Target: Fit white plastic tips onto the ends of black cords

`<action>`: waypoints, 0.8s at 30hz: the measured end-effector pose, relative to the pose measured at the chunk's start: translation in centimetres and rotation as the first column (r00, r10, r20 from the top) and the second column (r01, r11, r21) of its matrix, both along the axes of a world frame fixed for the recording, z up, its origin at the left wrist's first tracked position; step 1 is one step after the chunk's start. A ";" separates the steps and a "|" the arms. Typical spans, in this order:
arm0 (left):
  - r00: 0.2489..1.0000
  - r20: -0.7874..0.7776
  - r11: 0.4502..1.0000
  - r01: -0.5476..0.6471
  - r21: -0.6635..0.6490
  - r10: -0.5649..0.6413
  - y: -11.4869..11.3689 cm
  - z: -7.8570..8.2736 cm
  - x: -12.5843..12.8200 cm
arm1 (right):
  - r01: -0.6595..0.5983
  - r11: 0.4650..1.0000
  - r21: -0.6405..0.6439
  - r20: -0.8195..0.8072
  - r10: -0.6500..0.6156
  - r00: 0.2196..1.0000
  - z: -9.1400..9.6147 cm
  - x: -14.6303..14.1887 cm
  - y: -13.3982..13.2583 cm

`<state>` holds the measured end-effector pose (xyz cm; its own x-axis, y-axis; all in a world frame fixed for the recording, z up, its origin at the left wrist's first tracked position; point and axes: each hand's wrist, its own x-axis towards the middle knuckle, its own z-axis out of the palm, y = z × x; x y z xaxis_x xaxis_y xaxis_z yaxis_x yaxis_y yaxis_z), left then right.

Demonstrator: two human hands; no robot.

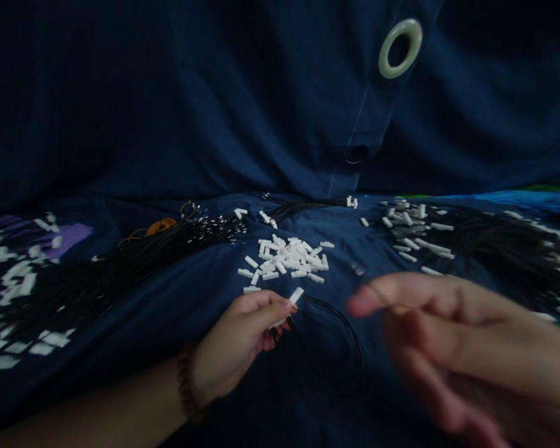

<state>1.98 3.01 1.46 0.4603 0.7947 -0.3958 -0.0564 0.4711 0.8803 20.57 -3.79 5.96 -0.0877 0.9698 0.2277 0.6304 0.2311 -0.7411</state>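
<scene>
My left hand (pixel 242 342) pinches a small white rectangular plastic piece (pixel 295 296), and a black cord (pixel 336 330) trails in a loop from near its fingers. A second white sliver (pixel 278 323) shows under the thumb side. Just beyond that hand lies a loose heap of white plastic pieces (pixel 289 258) on dark blue cloth. My right hand (pixel 448 348) is motion-blurred at the lower right, its fingers spread, and a thin dark line near the fingertips may be a cord.
Bundles of thin black cords (pixel 121 267) with white pieces (pixel 23 280) lie left, and another bundle (pixel 508 249) lies right among more pieces. A pale grommet ring (pixel 400 48) sits in the hanging navy fabric behind. Small metal rings (pixel 189 209) and an orange item (pixel 161 226) lie at the back left.
</scene>
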 end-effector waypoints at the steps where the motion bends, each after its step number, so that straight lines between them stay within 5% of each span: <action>1: 1.000 0.027 1.000 0.002 -0.023 -0.001 -0.1 -0.1 0.0 | -0.176 0.963 -0.205 -0.179 0.140 0.974 0.1 -0.6 0.3; 3: 0.997 0.078 0.998 0.009 -0.068 -0.004 -0.2 -0.2 0.0 | -0.425 0.795 -0.434 -0.529 0.156 0.834 -0.1 -1.8 0.9; 4: 0.995 0.096 0.996 0.016 -0.090 -0.008 -0.2 -0.2 0.0 | -0.434 0.763 -0.479 -0.567 0.109 0.817 -0.4 -2.2 1.0; 11: 0.991 0.132 0.985 0.046 -0.169 -0.024 -0.2 -0.1 -0.2 | -0.218 0.839 -0.499 -0.280 0.083 0.956 -2.1 -2.6 0.9; 24: 0.994 0.108 0.979 0.057 -0.194 -0.036 0.0 -0.2 -0.2 | -0.172 0.883 -0.436 -0.138 0.123 0.983 -2.5 -2.3 1.3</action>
<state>1.79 2.98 1.28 0.5413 0.6830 -0.4904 -0.1160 0.6383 0.7610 18.27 -2.45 3.43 -0.2376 0.9489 -0.2078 0.5289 -0.0530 -0.8471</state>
